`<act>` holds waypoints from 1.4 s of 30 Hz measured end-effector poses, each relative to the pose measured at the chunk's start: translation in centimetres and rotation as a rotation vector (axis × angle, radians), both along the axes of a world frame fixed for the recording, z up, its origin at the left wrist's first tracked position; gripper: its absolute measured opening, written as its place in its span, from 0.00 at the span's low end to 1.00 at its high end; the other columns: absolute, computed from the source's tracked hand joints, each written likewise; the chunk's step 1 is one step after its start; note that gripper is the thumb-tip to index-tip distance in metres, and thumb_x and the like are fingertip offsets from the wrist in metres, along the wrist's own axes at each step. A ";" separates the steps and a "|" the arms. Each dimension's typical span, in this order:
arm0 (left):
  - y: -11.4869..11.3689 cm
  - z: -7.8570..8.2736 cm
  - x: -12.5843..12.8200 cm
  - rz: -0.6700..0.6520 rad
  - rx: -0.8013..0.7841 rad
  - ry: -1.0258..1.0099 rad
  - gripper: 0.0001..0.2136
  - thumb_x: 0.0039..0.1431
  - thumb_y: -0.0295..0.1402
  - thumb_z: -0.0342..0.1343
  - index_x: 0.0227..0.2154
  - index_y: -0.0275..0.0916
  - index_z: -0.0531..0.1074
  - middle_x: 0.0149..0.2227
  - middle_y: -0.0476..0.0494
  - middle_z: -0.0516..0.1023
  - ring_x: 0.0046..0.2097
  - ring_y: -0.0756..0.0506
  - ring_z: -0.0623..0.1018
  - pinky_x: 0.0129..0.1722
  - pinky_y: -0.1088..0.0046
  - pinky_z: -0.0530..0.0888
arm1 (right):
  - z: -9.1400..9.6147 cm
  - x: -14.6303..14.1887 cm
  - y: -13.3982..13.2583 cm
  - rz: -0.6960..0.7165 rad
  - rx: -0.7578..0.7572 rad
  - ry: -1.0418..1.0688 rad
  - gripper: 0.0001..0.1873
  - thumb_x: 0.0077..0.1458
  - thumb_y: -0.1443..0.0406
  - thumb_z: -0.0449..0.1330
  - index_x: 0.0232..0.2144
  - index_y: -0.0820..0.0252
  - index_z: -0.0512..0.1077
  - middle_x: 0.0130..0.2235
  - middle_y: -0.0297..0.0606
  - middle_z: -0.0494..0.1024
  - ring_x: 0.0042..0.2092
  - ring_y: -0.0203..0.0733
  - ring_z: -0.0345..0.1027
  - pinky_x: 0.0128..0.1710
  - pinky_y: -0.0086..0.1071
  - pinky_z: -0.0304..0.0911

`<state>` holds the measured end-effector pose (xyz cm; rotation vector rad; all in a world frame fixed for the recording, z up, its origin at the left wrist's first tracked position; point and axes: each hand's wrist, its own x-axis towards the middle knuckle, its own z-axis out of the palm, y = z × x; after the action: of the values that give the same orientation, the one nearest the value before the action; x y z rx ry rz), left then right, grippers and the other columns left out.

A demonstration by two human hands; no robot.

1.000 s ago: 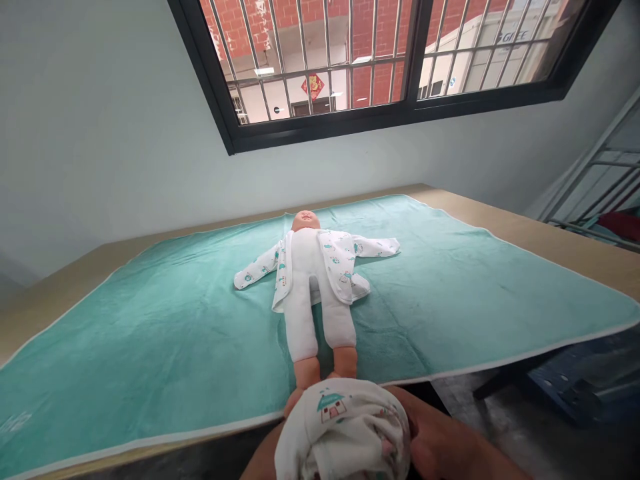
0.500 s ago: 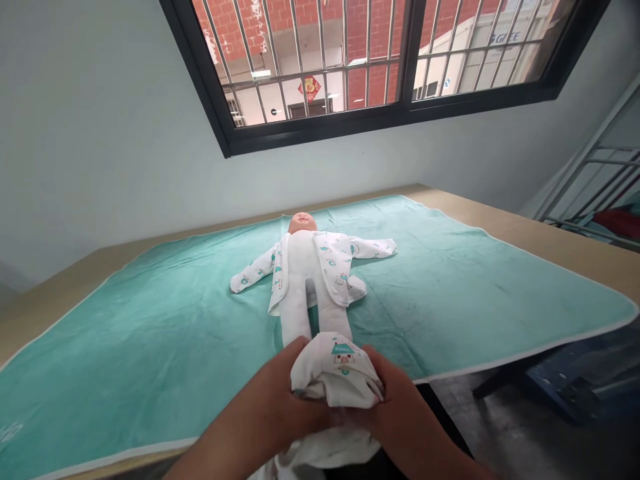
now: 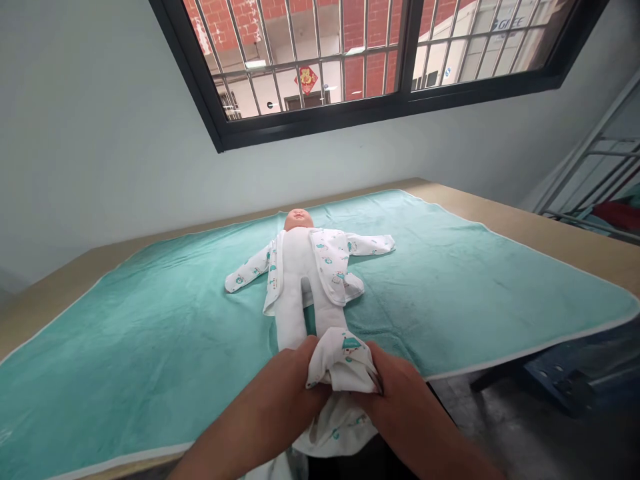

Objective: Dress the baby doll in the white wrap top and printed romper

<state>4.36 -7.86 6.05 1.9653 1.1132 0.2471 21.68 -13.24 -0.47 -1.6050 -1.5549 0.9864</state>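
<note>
A baby doll [image 3: 299, 257] lies on its back with its legs toward me, wearing a printed white jacket [image 3: 331, 260] that hangs undone at the front. At the doll's feet, my left hand [image 3: 305, 377] and my right hand [image 3: 387, 377] grip a bunched white baby garment [image 3: 343, 363] with a small house print. Both hands are closed on its gathered cloth, one at each side, thumbs uppermost. Part of the garment hangs below them toward my lap. The doll's feet are hidden behind the cloth and my hands.
A green mat [image 3: 165, 347] with a white edge covers much of the wooden table [image 3: 540, 243]. Behind it is a wall with a barred window [image 3: 320, 73]. A metal frame [image 3: 595, 160] stands at right, and a dark blue object [image 3: 565, 373] lies low at right.
The garment is gathered differently between my hands and sits slightly higher and further right. More printed cloth shows below my fingers. The doll has not moved on the mat; the view shifts slightly.
</note>
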 end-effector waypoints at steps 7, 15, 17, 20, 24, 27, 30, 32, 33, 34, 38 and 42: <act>-0.2 -0.1 -0.4 0.176 -0.257 -0.258 0.08 0.54 0.30 0.54 0.38 0.40 0.72 0.32 0.50 0.77 0.35 0.45 0.75 0.35 0.72 0.70 | 1.0 1.8 0.1 0.119 -0.035 0.291 0.07 0.57 0.63 0.56 0.39 0.56 0.69 0.37 0.33 0.75 0.40 0.42 0.66 0.40 0.33 0.61; 1.2 -1.5 -0.2 0.160 -0.282 -0.496 0.15 0.52 0.38 0.63 0.42 0.39 0.73 0.38 0.47 0.77 0.42 0.43 0.73 0.41 0.70 0.69 | 0.9 4.4 2.4 0.281 -0.018 0.521 0.22 0.53 0.61 0.63 0.51 0.54 0.67 0.46 0.36 0.75 0.48 0.46 0.67 0.50 0.39 0.62; 1.4 -1.8 0.0 0.141 -0.284 -0.544 0.15 0.53 0.37 0.63 0.43 0.39 0.72 0.39 0.46 0.77 0.43 0.43 0.73 0.42 0.70 0.68 | 1.4 5.1 3.2 0.274 0.038 0.391 0.19 0.52 0.61 0.64 0.47 0.55 0.69 0.44 0.36 0.75 0.47 0.46 0.67 0.48 0.39 0.63; 1.3 -2.0 0.3 0.131 -0.314 -0.611 0.14 0.53 0.35 0.62 0.43 0.39 0.72 0.40 0.46 0.76 0.45 0.42 0.73 0.44 0.70 0.68 | 2.2 6.1 4.3 0.234 0.127 0.189 0.11 0.51 0.63 0.63 0.39 0.57 0.71 0.39 0.34 0.75 0.43 0.44 0.66 0.43 0.36 0.63; 0.9 -1.9 0.8 0.112 -0.334 -0.597 0.18 0.50 0.28 0.62 0.45 0.41 0.70 0.41 0.48 0.76 0.44 0.43 0.73 0.41 0.71 0.69 | 1.7 6.5 5.0 0.279 0.129 0.298 0.11 0.52 0.63 0.63 0.39 0.57 0.70 0.38 0.34 0.74 0.40 0.42 0.65 0.40 0.34 0.63; 0.6 -2.0 1.1 0.160 -0.234 -0.520 0.16 0.50 0.27 0.60 0.44 0.41 0.71 0.39 0.48 0.77 0.41 0.44 0.73 0.38 0.73 0.69 | 0.3 6.3 5.3 0.311 0.123 0.467 0.12 0.52 0.62 0.64 0.40 0.57 0.70 0.40 0.34 0.74 0.43 0.41 0.65 0.44 0.35 0.62; 0.4 -2.1 1.1 0.220 -0.087 -0.481 0.10 0.55 0.30 0.56 0.41 0.42 0.72 0.36 0.50 0.78 0.39 0.46 0.72 0.37 0.74 0.68 | -0.9 5.9 5.7 0.298 0.075 0.609 0.15 0.51 0.63 0.64 0.43 0.55 0.70 0.43 0.34 0.75 0.47 0.43 0.66 0.50 0.37 0.60; 0.5 -2.2 1.1 0.256 -0.001 -0.471 0.07 0.57 0.30 0.54 0.38 0.42 0.72 0.35 0.51 0.77 0.38 0.46 0.72 0.37 0.74 0.68 | -1.2 5.7 5.9 0.309 0.055 0.638 0.17 0.51 0.63 0.64 0.45 0.54 0.70 0.45 0.34 0.75 0.49 0.44 0.65 0.52 0.39 0.59; 0.6 -2.4 1.0 0.279 0.031 -0.473 0.06 0.57 0.31 0.54 0.38 0.41 0.72 0.35 0.50 0.77 0.38 0.46 0.72 0.37 0.74 0.67 | -1.2 5.6 6.0 0.317 0.061 0.621 0.17 0.52 0.63 0.64 0.45 0.54 0.70 0.44 0.34 0.75 0.49 0.44 0.65 0.52 0.39 0.59; 0.8 -2.5 1.0 0.301 0.055 -0.476 0.06 0.58 0.32 0.54 0.37 0.41 0.72 0.35 0.50 0.77 0.39 0.45 0.72 0.38 0.74 0.67 | -1.1 5.6 6.1 0.320 0.079 0.590 0.15 0.53 0.62 0.63 0.44 0.55 0.70 0.43 0.34 0.75 0.48 0.44 0.65 0.51 0.39 0.59; 1.4 -3.0 0.8 0.320 0.070 -0.477 0.07 0.59 0.35 0.53 0.38 0.40 0.71 0.37 0.48 0.77 0.40 0.44 0.72 0.39 0.73 0.67 | -0.8 5.6 6.6 0.254 0.150 0.478 0.12 0.53 0.62 0.62 0.41 0.57 0.71 0.41 0.34 0.75 0.45 0.44 0.65 0.46 0.37 0.61; 1.8 -2.8 0.6 0.277 -0.007 -0.478 0.09 0.57 0.36 0.55 0.39 0.40 0.72 0.38 0.48 0.78 0.41 0.44 0.72 0.40 0.73 0.66 | -1.0 5.6 6.9 0.129 0.131 0.504 0.12 0.49 0.63 0.64 0.37 0.58 0.72 0.38 0.33 0.76 0.41 0.43 0.66 0.42 0.35 0.61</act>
<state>4.92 -6.09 3.29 1.6194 1.0541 0.8130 27.26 -6.33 -1.49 -1.0678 -1.3460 1.2183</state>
